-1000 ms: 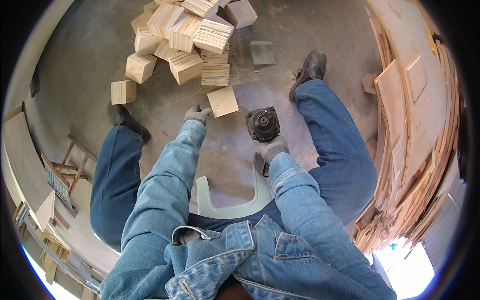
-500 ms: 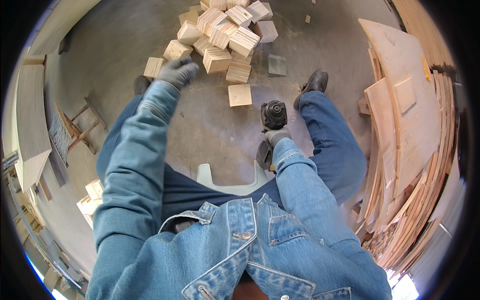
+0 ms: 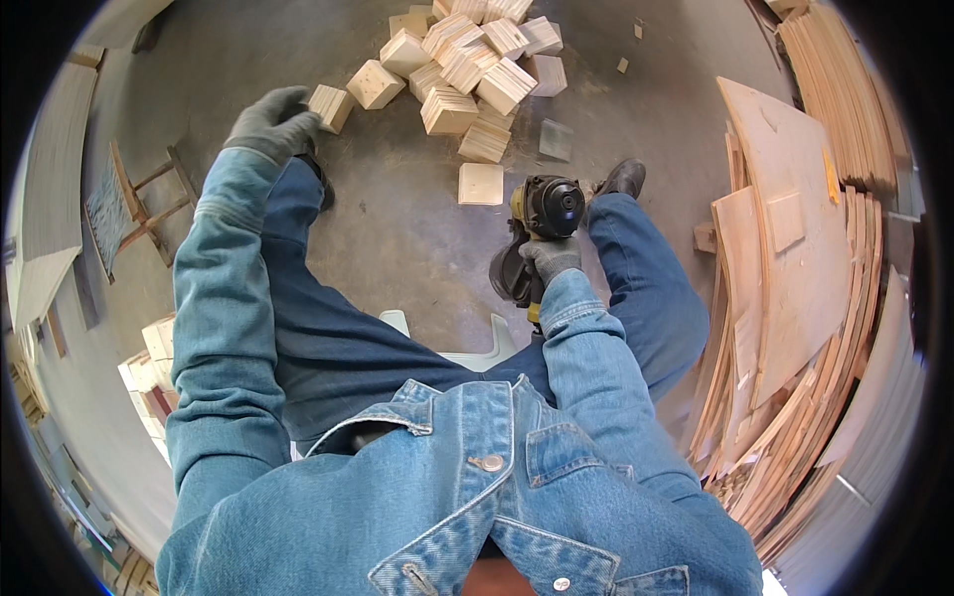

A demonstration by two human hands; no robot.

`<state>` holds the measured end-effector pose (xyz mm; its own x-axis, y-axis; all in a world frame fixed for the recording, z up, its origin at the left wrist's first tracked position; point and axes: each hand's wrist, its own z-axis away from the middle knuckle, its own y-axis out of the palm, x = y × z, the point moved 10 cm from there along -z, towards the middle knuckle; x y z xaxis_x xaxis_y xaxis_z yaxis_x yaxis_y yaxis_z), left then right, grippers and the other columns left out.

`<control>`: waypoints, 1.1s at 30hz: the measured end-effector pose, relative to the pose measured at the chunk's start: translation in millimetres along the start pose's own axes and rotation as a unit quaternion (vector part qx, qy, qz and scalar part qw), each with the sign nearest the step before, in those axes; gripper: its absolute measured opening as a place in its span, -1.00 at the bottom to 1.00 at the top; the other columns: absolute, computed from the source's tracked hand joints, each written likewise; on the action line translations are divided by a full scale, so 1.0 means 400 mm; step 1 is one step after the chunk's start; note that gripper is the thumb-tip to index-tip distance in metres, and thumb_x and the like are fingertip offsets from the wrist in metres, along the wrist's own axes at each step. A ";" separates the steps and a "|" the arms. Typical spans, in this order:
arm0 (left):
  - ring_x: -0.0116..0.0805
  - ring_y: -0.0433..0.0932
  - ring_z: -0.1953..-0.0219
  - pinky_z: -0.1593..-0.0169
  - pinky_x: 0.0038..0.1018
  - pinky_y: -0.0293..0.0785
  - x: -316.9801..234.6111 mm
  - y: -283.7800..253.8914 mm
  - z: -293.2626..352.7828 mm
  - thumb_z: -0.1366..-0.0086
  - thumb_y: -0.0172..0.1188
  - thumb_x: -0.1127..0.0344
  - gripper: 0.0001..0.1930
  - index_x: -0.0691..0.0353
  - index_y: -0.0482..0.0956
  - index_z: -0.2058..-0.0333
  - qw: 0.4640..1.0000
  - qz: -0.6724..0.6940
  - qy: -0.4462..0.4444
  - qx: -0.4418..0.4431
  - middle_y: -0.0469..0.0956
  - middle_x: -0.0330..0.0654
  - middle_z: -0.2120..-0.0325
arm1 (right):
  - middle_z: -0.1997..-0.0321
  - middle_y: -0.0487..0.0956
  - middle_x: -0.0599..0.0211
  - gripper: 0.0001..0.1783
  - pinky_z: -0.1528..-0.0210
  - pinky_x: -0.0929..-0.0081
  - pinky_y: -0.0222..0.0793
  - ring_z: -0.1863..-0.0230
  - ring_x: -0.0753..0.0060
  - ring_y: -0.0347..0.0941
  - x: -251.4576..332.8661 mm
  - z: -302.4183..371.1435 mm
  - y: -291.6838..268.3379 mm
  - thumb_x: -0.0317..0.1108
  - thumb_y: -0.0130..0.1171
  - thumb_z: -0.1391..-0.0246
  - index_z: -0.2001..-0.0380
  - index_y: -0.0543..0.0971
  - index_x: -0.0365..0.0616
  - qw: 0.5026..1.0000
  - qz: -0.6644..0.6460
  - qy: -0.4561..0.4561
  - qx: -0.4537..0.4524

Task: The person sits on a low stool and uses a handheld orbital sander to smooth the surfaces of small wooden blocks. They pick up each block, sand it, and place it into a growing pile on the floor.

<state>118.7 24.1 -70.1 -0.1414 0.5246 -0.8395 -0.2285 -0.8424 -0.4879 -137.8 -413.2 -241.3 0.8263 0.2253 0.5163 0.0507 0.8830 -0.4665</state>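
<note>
An apparent coil nailer (image 3: 545, 206) is gripped by the right hand (image 3: 553, 258). The left hand (image 3: 266, 126), loosely spread, is held near a plywood block (image 3: 332, 106).

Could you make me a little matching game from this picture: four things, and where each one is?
1. power tool
2. wooden blocks
3. square board
4. wooden sheets

A. on the floor, between the shoes
B. along the picture's right side
C. held in the right grip
D. heaped at the picture's top

Pairs: 1-C, 2-D, 3-A, 4-B
</note>
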 end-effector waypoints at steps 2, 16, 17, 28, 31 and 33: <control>-0.21 0.62 -0.06 -0.15 -0.37 0.52 0.015 0.034 -0.002 -0.28 0.39 0.21 -0.42 0.28 0.48 -0.22 0.992 -0.104 0.002 0.072 0.65 -0.01 0.00 | 0.60 0.63 0.26 -0.77 0.54 0.41 0.47 0.62 0.37 0.56 0.044 0.002 0.017 -0.42 0.43 0.23 0.43 0.67 -0.27 0.999 0.003 -0.041 0.002; -0.13 0.61 -0.11 -0.22 -0.29 0.51 -0.050 0.053 0.004 -0.23 0.42 0.18 -0.38 0.17 0.47 -0.24 0.972 -0.210 0.012 0.102 0.64 -0.02 -0.03 | 0.41 0.73 0.26 -0.65 0.23 0.42 0.60 0.38 0.35 0.69 0.100 -0.064 0.113 -0.32 0.44 0.19 0.23 0.71 -0.12 0.995 0.075 -0.055 0.046; -0.16 0.62 -0.09 -0.21 -0.31 0.53 -0.054 0.054 0.006 -0.22 0.42 0.25 -0.39 0.19 0.47 -0.23 0.973 -0.208 0.015 0.099 0.65 -0.02 -0.02 | 0.38 0.73 0.25 -0.64 0.21 0.41 0.61 0.35 0.33 0.70 0.087 -0.086 0.116 -0.33 0.42 0.18 0.21 0.70 -0.11 0.993 0.080 -0.069 0.043; -0.14 0.61 -0.10 -0.22 -0.29 0.50 -0.072 0.068 -0.003 -0.22 0.43 0.18 -0.37 0.18 0.47 -0.23 0.963 -0.241 0.011 0.117 0.64 -0.01 -0.02 | 0.60 0.61 0.31 -0.85 0.53 0.43 0.45 0.62 0.39 0.54 0.134 -0.086 0.112 -0.49 0.43 0.22 0.50 0.65 -0.22 0.998 -0.025 -0.063 0.015; -0.07 0.56 -0.16 -0.24 -0.23 0.47 -0.067 0.076 -0.003 -0.23 0.39 0.05 -0.38 0.11 0.48 -0.23 0.962 -0.240 0.012 0.126 0.62 -0.03 -0.06 | 0.58 0.63 0.24 -0.80 0.56 0.43 0.44 0.63 0.36 0.55 0.102 -0.038 0.037 -0.51 0.43 0.25 0.44 0.67 -0.24 0.999 -0.045 -0.002 -0.013; -0.07 0.56 -0.16 -0.24 -0.23 0.47 -0.066 0.073 -0.001 -0.23 0.39 0.04 -0.37 0.11 0.48 -0.23 0.957 -0.254 0.007 0.140 0.62 -0.03 -0.06 | 0.42 0.70 0.17 -0.73 0.41 0.33 0.54 0.45 0.24 0.64 0.091 -0.033 0.004 -0.43 0.43 0.24 0.35 0.69 -0.21 0.997 0.069 -0.001 -0.028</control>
<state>116.2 -14.2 -62.3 0.0699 0.8546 -0.5146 -0.5137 -0.4114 -0.7529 -100.2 -409.3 -232.8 0.8266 0.3431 0.4461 -0.0315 0.8197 -0.5720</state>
